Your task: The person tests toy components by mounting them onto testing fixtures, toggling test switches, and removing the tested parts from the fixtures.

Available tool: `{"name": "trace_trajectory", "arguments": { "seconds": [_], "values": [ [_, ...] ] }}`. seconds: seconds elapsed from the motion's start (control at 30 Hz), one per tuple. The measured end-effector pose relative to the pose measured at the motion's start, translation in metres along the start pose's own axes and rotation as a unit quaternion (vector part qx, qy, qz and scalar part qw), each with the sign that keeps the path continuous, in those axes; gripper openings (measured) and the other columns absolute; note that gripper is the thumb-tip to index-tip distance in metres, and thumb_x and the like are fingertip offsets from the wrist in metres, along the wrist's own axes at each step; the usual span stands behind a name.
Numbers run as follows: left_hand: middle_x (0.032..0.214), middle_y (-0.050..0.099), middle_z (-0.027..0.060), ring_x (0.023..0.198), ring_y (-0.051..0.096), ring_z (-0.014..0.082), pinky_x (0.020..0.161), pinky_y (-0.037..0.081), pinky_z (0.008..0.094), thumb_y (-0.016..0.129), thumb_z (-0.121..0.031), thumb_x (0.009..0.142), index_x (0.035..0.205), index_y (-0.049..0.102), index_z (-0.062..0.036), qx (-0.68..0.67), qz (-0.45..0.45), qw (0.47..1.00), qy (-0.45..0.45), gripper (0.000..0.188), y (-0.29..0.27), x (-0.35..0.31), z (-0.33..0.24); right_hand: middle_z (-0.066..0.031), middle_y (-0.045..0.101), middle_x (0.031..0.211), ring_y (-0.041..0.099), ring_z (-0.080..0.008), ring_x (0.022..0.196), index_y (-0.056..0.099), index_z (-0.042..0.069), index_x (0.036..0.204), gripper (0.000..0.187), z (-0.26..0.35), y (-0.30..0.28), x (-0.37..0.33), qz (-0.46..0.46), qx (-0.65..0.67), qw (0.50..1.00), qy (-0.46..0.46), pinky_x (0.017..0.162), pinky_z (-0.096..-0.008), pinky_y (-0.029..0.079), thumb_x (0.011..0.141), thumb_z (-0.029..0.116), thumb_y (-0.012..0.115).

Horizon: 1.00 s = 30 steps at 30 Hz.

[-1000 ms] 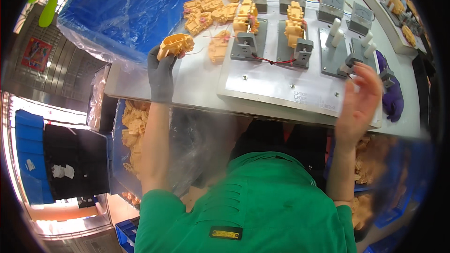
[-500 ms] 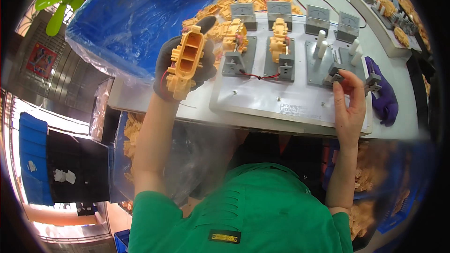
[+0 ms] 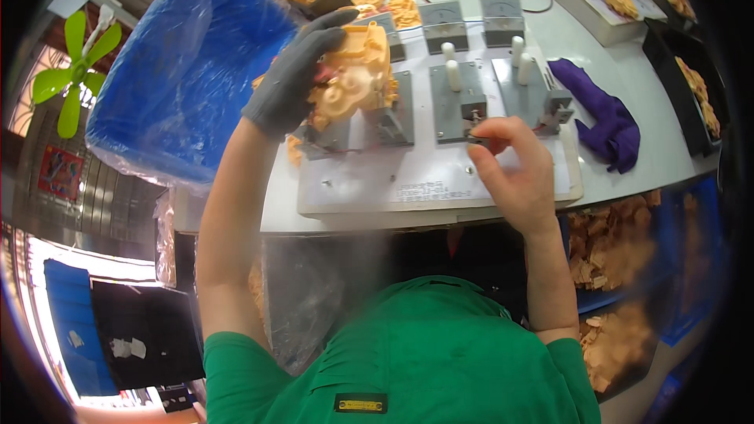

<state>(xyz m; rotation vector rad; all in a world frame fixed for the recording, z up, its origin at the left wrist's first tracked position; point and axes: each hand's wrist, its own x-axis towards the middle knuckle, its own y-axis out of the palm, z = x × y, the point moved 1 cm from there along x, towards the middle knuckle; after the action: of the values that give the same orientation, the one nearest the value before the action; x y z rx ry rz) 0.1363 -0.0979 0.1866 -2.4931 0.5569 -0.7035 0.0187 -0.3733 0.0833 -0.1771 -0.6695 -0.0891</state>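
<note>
My left hand (image 3: 290, 85), in a dark grey glove, is closed on a yellow-orange plastic housing (image 3: 345, 94) with compartments and round bosses. It is held up over the left-hand fixtures and hides most of them. My bare right hand (image 3: 520, 177) pinches with thumb and forefinger at the small metal clamp (image 3: 474, 111) on the front of a grey fixture plate (image 3: 442, 132). Fingertips cover part of that clamp. Two white posts (image 3: 453, 76) stand up from this plate, with no housing on them. Another grey fixture (image 3: 522, 102) with white posts stands to its right.
Small meters (image 3: 444, 27) line the back of the white base board (image 3: 353, 192). A purple glove (image 3: 609, 122) lies to the right. A blue plastic-lined bin (image 3: 188, 71) stands at left. Black trays (image 3: 667, 51) of yellow parts and a green fan (image 3: 78, 71) are around.
The whole view has shifted, moving the bench leftward in the picture. My left hand has turned the housing and brought it over the left fixtures. My right hand stays at the same fixture's clamp.
</note>
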Motion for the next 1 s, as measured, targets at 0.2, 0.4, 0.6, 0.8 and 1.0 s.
{"name": "trace_trajectory", "arguments": {
  "seconds": [0.2,0.4,0.6,0.8,1.0],
  "values": [
    [0.138,0.052,0.0166,0.117,0.059,0.0279,0.098,0.05,0.0321,0.055,-0.005,0.091,0.131,0.056,-0.008,0.37,0.131,0.911,0.129,0.04,0.046,0.056,-0.011,-0.006,0.061,0.082,0.058,-0.0179,0.07,0.066,0.005,0.103,0.022,0.0,0.0,0.001,-0.003,0.018,1.0,-0.004,0.065,-0.0306,0.048,0.083,0.007,0.076],
    [0.113,0.066,0.0185,0.092,0.067,0.0344,0.084,0.055,0.0391,0.059,-0.004,0.087,0.11,0.064,-0.0014,0.37,0.09,0.916,-0.123,0.024,0.08,0.103,0.003,-0.0045,0.064,0.087,0.057,-0.0146,0.075,0.066,0.004,0.105,0.021,0.0,-0.002,0.0,0.011,0.031,0.999,0.002,0.071,-0.0284,0.048,0.086,0.007,0.074],
    [0.126,0.066,0.0224,0.112,0.067,0.0365,0.093,0.052,0.0433,0.045,-0.044,0.091,0.13,0.06,-0.0046,0.337,0.184,0.895,-0.227,0.058,0.112,0.112,-0.013,-0.0063,0.066,0.09,0.06,-0.0162,0.072,0.066,0.004,0.104,0.021,-0.001,-0.001,0.0,0.003,0.017,1.0,-0.011,0.067,-0.0297,0.05,0.085,0.007,0.075],
    [0.127,0.065,0.0162,0.11,0.064,0.03,0.094,0.05,0.04,0.047,-0.057,0.094,0.138,0.056,-0.0068,0.283,0.189,0.909,-0.241,0.067,0.119,0.094,-0.032,-0.0079,0.066,0.098,0.062,-0.0181,0.082,0.064,0.004,0.108,0.024,-0.004,0.0,0.001,-0.049,-0.014,0.998,-0.029,0.073,-0.0313,0.05,0.086,0.006,0.074],
    [0.127,0.065,0.0116,0.097,0.064,0.0202,0.085,0.051,0.0314,0.058,-0.057,0.094,0.14,0.055,-0.0067,0.128,-0.079,0.984,-0.093,0.068,0.009,0.007,-0.051,-0.0088,0.06,0.109,0.058,-0.0192,0.094,0.06,0.004,0.116,0.03,-0.013,0.0,-0.005,-0.117,-0.003,0.993,-0.016,0.082,-0.0313,0.048,0.088,0.004,0.071]
  ]
}}
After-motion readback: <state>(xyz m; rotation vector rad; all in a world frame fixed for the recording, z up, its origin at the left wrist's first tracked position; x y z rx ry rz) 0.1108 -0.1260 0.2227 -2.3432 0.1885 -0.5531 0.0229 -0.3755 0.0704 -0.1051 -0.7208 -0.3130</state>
